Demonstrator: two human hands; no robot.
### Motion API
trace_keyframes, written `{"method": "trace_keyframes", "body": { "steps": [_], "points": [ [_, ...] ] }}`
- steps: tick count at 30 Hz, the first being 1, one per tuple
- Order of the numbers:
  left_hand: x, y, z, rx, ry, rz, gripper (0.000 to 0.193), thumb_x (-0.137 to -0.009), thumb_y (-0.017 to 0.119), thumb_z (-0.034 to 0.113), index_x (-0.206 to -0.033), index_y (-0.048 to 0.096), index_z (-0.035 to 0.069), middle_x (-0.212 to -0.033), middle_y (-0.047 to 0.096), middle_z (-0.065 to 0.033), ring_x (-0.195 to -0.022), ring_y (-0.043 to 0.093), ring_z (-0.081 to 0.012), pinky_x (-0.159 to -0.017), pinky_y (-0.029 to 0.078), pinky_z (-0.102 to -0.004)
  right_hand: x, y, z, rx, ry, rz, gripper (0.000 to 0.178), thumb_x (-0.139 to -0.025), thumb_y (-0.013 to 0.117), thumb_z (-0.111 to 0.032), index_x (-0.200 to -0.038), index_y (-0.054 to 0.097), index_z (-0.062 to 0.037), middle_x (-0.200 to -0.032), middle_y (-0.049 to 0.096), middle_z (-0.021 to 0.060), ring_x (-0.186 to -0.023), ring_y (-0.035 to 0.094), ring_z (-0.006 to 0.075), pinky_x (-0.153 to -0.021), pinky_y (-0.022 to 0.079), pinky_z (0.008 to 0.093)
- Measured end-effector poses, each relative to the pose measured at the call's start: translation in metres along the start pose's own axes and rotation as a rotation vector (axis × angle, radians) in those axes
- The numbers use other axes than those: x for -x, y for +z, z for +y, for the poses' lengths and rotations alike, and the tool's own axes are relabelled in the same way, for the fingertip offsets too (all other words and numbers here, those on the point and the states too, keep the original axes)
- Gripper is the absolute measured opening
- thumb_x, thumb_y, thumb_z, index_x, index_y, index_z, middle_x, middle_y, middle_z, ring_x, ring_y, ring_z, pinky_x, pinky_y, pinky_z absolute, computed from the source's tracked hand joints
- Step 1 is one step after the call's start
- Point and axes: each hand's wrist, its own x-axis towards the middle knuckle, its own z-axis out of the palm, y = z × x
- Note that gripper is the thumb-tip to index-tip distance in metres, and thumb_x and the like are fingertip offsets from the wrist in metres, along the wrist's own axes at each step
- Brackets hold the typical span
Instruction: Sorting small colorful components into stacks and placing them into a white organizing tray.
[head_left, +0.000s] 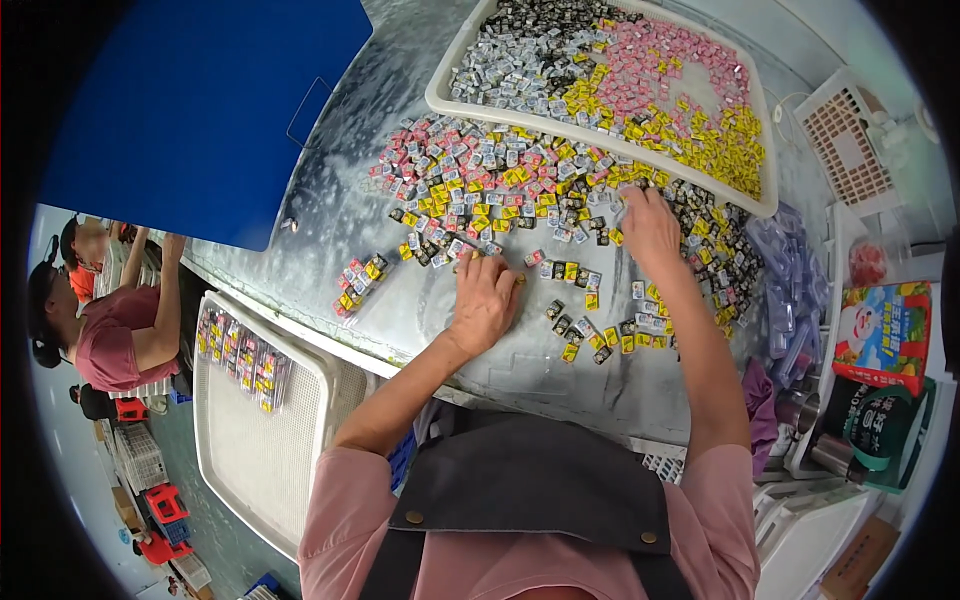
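Near the centre of the frame, left hand (485,300) with fingers bent down at the lower fringe of a wide spread of small coloured blocks (480,185); unclear whether closed on any. Right of centre and higher, right hand (648,225) with fingers curled into the same spread, grip hidden, little room below the rim of a block-filled white tray (447,70). Between the forearms, loose blocks in short rows. Left of the left hand, open grey tabletop (420,310) out to a packed group of blocks (360,285). Farther out, front table edge slanting toward lower centre, blue panel (200,110) at upper left, clear plastic cases (790,290) crowding the right.
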Motion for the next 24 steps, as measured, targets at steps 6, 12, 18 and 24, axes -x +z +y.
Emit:
{"method": "trace_keyframes", "body": {
  "steps": [6, 12, 18, 24],
  "points": [
    [-0.012, 0.010, 0.043, 0.082, 0.135, -0.031, 0.031, -0.080, 0.070, 0.007, -0.111, 0.064, 0.006, -0.107, 0.056, -0.0125, -0.102, 0.055, -0.0327, -0.106, 0.034, -0.0581, 0.072, -0.014, -0.021, -0.538, 0.313, -0.184, 0.020, -0.090, 0.063, -0.008, -0.110, 0.063, -0.0027, -0.093, 0.067, 0.0190, -0.081, 0.067, 0.0367, -0.073, 0.054, 0.0443],
    [-0.012, 0.041, 0.083, 0.127, 0.204, -0.124, 0.040, -0.084, 0.068, 0.013, -0.121, 0.062, 0.001, -0.106, 0.055, -0.0143, -0.103, 0.054, -0.0345, -0.105, 0.035, -0.0576, 0.090, -0.013, -0.035, -0.457, 0.211, -0.135, 0.019, -0.091, 0.063, -0.010, -0.108, 0.062, -0.0010, -0.095, 0.064, 0.0212, -0.086, 0.065, 0.0422, -0.077, 0.052, 0.0484],
    [-0.017, 0.025, 0.087, 0.314, 0.196, -0.078, 0.043, -0.080, 0.069, 0.009, -0.121, 0.061, -0.001, -0.108, 0.055, -0.0168, -0.103, 0.053, -0.0363, -0.099, 0.039, -0.0517, 0.092, -0.029, -0.035, -0.318, 0.208, -0.347, 0.024, -0.091, 0.066, -0.015, -0.111, 0.062, -0.0007, -0.102, 0.059, 0.0207, -0.094, 0.063, 0.0434, -0.080, 0.052, 0.0496],
    [-0.037, 0.007, 0.019, -0.050, 0.060, -0.067, 0.050, -0.075, 0.059, -0.003, -0.125, 0.060, -0.003, -0.114, 0.057, -0.0185, -0.104, 0.054, -0.0340, -0.092, 0.043, -0.0462, 0.093, -0.033, -0.044, -0.332, 0.153, -0.279, 0.033, -0.090, 0.069, -0.012, -0.117, 0.062, 0.0043, -0.106, 0.056, 0.0217, -0.089, 0.063, 0.0417, -0.080, 0.050, 0.0476]
  ]
}}
